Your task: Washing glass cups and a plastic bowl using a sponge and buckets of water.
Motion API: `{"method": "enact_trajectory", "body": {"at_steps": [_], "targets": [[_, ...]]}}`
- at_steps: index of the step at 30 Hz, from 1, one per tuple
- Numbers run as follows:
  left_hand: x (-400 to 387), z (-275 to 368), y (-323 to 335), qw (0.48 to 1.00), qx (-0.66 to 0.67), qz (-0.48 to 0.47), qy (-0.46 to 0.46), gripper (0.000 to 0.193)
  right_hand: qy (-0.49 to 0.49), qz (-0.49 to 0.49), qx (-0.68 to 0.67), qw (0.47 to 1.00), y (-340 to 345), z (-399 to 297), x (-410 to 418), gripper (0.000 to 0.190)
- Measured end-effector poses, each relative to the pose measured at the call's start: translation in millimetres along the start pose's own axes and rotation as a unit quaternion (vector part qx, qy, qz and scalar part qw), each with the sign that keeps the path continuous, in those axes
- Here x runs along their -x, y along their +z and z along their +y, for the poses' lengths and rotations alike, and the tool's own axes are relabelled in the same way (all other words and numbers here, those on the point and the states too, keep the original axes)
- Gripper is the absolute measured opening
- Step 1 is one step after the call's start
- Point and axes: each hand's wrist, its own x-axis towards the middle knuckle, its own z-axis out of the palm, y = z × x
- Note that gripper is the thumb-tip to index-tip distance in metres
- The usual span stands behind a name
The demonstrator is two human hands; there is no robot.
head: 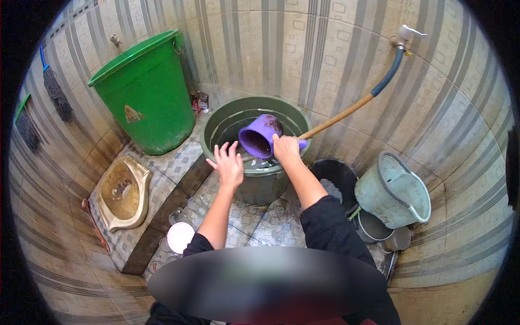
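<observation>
My right hand (287, 148) grips the handle of a purple plastic water dipper (266, 132). The dipper is tilted over a dark green plastic tub (260, 172), its mouth facing left and toward me. Water (227, 132) stands high inside the tub, and brown stains mark the dipper's side. My left hand (228, 164) hovers by the tub's near left rim with its fingers spread and nothing in them. Whether those fingers touch the rim I cannot tell.
A hose (345, 115) runs from the wall tap (403, 36) to the tub. At left are a tall green bin (150, 97) and a squat toilet (140, 207) on a raised step. Right stand a black bucket (331, 168) and a grey-green mop bucket (371, 191). A white round object (180, 237) sits low left.
</observation>
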Motion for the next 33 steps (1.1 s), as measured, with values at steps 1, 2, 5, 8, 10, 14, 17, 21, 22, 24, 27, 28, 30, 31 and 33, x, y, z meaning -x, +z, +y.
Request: {"method": "enact_trajectory", "body": {"at_steps": [1, 2, 5, 8, 10, 14, 17, 21, 22, 24, 27, 28, 30, 31, 33], "targets": [[0, 1, -1, 1.000, -0.004, 0.000, -0.005, 0.035, -0.008, -0.050, 0.066, 0.997, 5, -9, -8, 0.014], [-1, 0, -2, 1.000, -0.002, 0.001, -0.013, 0.036, -0.024, -0.078, 0.111, 0.990, 9, -17, -13, 0.017], [-5, 6, 4, 1.000, 0.006, 0.001, -0.002, 0.037, -0.037, -0.125, 0.139, 0.982, 34, -23, -23, 0.021], [-6, 2, 2, 1.000, 0.009, -0.002, -0.005, 0.038, -0.044, -0.159, 0.087, 0.982, 34, -39, -23, 0.020], [-4, -3, 0, 1.000, 0.007, 0.004, -0.011, 0.040, -0.026, -0.174, 0.026, 0.984, 21, -46, -20, 0.021], [-3, -5, 0, 1.000, 0.012, 0.011, -0.008, 0.050, 0.093, -0.053, -0.114, 0.988, -10, -33, -9, 0.031], [-4, 5, -1, 0.998, 0.053, -0.016, -0.010, 0.053, 0.167, -0.084, -0.321, 0.928, -43, 11, 4, 0.030], [-29, -2, -6, 0.962, 0.231, -0.124, -0.072, 0.051, 0.256, -0.045, -0.534, 0.805, -87, 36, 51, 0.029], [-36, 2, -4, 0.961, 0.231, -0.133, -0.072, 0.051, 0.265, -0.049, -0.562, 0.782, -108, 37, 69, 0.028], [-45, 30, -3, 0.832, 0.529, -0.132, -0.103, 0.063, 0.249, -0.053, -0.574, 0.778, -113, 70, 95, 0.031], [-4, 159, -54, 0.672, 0.602, -0.301, -0.307, 0.086, 0.255, -0.013, -0.606, 0.753, -138, 133, 169, 0.039], [6, 177, -58, 0.610, 0.628, -0.398, -0.275, 0.085, 0.262, -0.005, -0.589, 0.765, -136, 151, 190, 0.039], [31, 201, -57, 0.529, 0.625, -0.537, -0.202, 0.083, 0.273, -0.001, -0.567, 0.777, -124, 181, 232, 0.040], [49, 215, -52, 0.543, 0.617, -0.526, -0.218, 0.084, 0.281, -0.005, -0.562, 0.778, -112, 196, 255, 0.041], [91, 242, -39, 0.596, 0.589, -0.496, -0.227, 0.086, 0.306, -0.021, -0.612, 0.729, -79, 220, 299, 0.042]]}}
